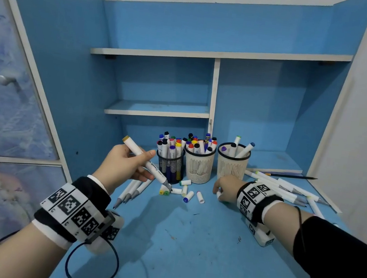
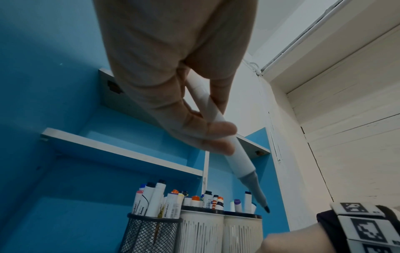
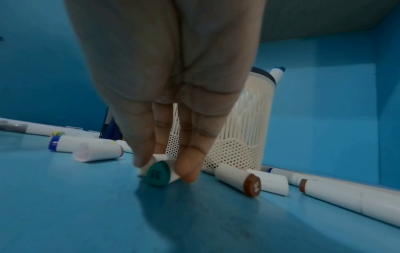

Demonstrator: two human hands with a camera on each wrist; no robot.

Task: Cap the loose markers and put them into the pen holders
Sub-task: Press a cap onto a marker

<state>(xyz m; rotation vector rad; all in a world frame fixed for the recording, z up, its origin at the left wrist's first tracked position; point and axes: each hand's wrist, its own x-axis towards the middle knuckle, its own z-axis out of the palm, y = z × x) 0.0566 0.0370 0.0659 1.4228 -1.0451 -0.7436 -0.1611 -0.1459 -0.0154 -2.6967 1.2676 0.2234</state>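
Pinching hands (image 1: 224,188): marker (image 1: 145,160) left, cap (image 3: 159,172) right

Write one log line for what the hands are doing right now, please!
left hand: holds uncapped marker | right hand: pinches green-ended cap on desk | step: capping not yet done

Black wire-mesh holder (image 1: 170,165), perforated cream plastic holders (image 1: 198,165), scuffed matt blue desktop (image 1: 186,245).
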